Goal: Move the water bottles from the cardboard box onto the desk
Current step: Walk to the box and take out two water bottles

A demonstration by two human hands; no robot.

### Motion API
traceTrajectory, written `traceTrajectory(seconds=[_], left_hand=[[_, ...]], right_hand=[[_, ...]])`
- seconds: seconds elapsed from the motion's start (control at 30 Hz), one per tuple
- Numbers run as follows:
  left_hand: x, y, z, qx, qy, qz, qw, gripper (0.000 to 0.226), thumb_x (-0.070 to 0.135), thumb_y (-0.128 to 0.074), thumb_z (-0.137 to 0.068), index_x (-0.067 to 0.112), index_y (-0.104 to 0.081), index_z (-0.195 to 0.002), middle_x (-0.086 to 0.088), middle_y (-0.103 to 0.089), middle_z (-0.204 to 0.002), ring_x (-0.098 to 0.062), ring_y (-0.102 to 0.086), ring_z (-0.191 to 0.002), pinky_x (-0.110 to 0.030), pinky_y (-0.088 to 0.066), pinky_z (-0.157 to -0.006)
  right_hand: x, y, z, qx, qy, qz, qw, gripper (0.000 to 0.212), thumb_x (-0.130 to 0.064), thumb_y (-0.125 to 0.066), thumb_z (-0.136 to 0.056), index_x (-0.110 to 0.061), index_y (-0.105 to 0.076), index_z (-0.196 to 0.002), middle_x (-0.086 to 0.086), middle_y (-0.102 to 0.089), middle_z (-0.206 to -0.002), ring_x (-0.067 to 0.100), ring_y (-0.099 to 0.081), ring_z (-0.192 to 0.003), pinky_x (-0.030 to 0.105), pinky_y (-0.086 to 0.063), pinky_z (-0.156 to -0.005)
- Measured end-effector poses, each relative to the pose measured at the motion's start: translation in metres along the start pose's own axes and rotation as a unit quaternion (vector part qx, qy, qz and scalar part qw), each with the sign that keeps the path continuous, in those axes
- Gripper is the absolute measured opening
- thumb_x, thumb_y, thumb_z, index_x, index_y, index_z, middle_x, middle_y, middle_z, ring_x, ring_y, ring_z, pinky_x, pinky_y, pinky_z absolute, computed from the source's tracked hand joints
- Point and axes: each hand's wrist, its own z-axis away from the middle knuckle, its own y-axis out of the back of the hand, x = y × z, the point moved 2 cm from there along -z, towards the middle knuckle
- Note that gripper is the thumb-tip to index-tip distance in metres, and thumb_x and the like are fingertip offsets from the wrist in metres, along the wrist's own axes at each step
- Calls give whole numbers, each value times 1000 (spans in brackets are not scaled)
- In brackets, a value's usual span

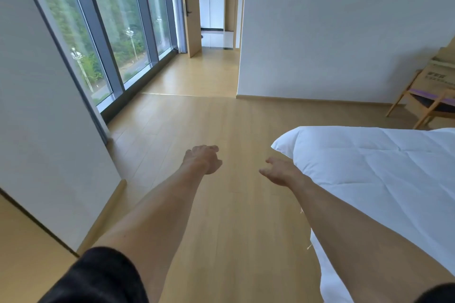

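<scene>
Both arms reach forward over the wooden floor [197, 118], bare from the black sleeves [98, 278] down.

Left hand [203, 158]: held out above the floor, back of the hand up, fingers loosely curled downward, holding nothing.

Right hand [277, 171]: held out beside the corner of the bed [381, 167], fingers relaxed and slightly spread, thumb apart, holding nothing. It is close to the white duvet but I cannot tell whether the wrist touches it.

The two hands are apart from each other, with bare floor between them.

Cardboard box [439, 76]: at the far right edge of the view, resting on a wooden chair [418, 106] that stands against the white wall [344, 32]. It is cut off by the frame edge. Dark printing shows on its side; too blurred to read. A purple strip lies along the chair seat under the box. The box is well apart from both hands.

Water bottles: none can be made out; the inside of the box is not visible from here.

Surroundings: tall windows [110, 32] with grey frames run along the left, trees and street lamps outside. A light wooden door [190, 7] stands open at the far end, leading to a passage with a glossy floor. A white wall panel stands at near left.
</scene>
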Motion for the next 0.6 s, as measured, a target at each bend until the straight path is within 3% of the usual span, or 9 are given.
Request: traceTrajectory(seconds=[0.2, 0.6], left_hand=[[15, 1, -86, -10, -12, 12, 1000, 54, 45, -44, -103, 32, -34, -154, 0, -49, -151, -25, -40, -141, -38, -33, -114], [41, 57, -338, -2, -83, 12, 996, 52, 50, -40, -103, 30, -42, -150, -2, -48, -152, -26, -42, -140, -38, -33, -111]], right_hand=[[2, 27, -75, -4, -6, 21, 1000, 60, -52, -38, -103, -26, -31, -156, 1, -39, -159, 26, -39, -144, 40, -35, -114], [-26, 100, -272, 12, -67, 14, 998, 60, -49, -44, -102, -23, -33, -155, 5, -48, -151, 27, -48, -134, 35, -41, -102]])
